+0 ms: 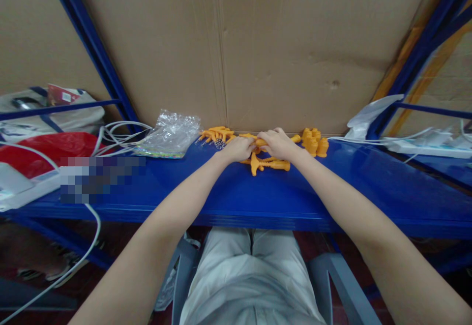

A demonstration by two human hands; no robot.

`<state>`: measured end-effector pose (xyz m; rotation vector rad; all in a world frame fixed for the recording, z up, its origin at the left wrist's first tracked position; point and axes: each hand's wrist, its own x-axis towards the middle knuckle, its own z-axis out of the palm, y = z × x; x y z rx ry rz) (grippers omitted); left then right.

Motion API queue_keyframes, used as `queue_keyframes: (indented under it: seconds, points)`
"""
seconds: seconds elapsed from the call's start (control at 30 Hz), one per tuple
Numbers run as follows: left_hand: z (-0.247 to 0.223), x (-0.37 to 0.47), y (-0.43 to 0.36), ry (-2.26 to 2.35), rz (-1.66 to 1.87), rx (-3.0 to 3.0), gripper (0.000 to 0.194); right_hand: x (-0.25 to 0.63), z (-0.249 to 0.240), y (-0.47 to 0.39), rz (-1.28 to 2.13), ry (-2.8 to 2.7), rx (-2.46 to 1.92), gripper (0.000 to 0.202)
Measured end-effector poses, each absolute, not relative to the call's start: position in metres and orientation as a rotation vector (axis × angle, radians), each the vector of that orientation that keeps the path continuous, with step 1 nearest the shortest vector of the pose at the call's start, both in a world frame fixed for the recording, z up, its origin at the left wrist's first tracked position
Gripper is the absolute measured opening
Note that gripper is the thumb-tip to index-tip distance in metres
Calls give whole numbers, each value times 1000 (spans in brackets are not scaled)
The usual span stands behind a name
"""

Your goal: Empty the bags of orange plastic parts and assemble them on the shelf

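Both of my hands reach over a group of orange plastic pieces (280, 165) near the back of the blue table. My left hand (239, 149) has its fingers closed at the left of the group; what they hold is hidden. My right hand (277, 143), close beside it, is wrapped round an orange piece (261, 142). An orange T-shaped piece (254, 164) lies just in front of the hands. To the left are orange pieces with small metal spirals (217, 134). Several thick orange pieces (314, 142) stand together to the right.
A clear plastic bag (170, 135) lies on the blue table (258, 202), left of the orange pieces. White cables (121, 135) and a red bag (55, 150) are further left. A white power strip (427, 147) lies at the right. Cardboard (258, 49) rises behind.
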<state>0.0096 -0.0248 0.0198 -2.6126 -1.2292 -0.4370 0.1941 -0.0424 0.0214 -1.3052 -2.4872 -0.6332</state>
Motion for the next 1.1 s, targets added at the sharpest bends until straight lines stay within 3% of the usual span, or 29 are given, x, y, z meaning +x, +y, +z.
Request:
queue_keyframes:
  seconds: [0.3,0.63,1.1]
  points:
    - [18,-3,-14,-1295,-493,-2601,38,202,23,-41,-623,-2411,-1407,28]
    - [17,-14,-6,-1325,-636,-2604,31,274,41,-23,-623,-1848,-1592,35]
    - [13,-14,2,-1305,-667,-2581,30,287,23,-24,-230,-1865,-2219,40]
